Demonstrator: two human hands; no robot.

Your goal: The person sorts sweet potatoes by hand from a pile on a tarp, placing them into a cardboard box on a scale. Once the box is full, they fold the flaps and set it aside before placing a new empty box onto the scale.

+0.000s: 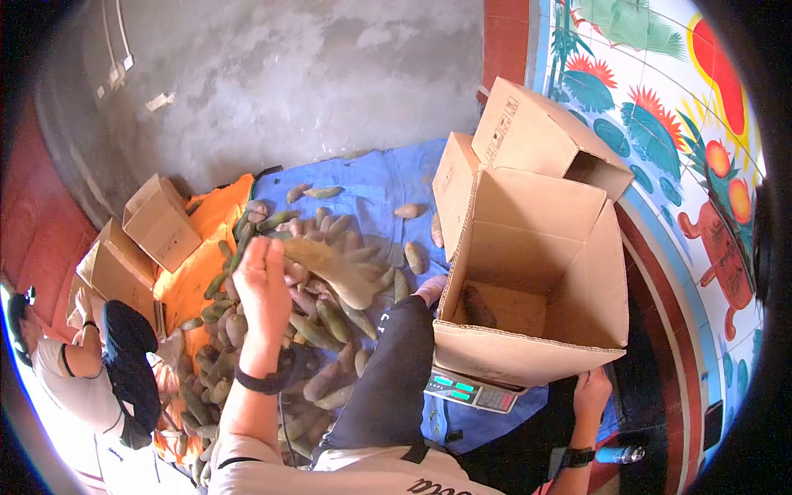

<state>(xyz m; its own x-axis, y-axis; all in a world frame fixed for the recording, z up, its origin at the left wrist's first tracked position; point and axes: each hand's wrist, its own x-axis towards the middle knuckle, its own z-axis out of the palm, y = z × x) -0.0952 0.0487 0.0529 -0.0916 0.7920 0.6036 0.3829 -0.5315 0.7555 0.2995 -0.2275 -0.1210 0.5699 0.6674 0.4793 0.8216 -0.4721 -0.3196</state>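
Observation:
My left hand (262, 285) is raised over the pile of long green and brownish tubers (313, 322), its fingers closed round the end of a smeared, pale brown object (330, 268). Motion blur hides what that object is. At the lower right, my right hand (591, 392) touches the near bottom corner of a large open cardboard box (528, 342), fingers bent against it. Inside the box lies one dark tuber (478, 305). Under its near side shows a scale (470, 391) with lit green displays.
Two more cardboard boxes (532, 124) stand behind the open one, by the painted wall. At the left, another person (82, 371) sits near smaller boxes (161, 223). Blue sheeting (371, 177) and orange sheeting (186, 285) cover the floor. A blue bottle (619, 454) lies lower right.

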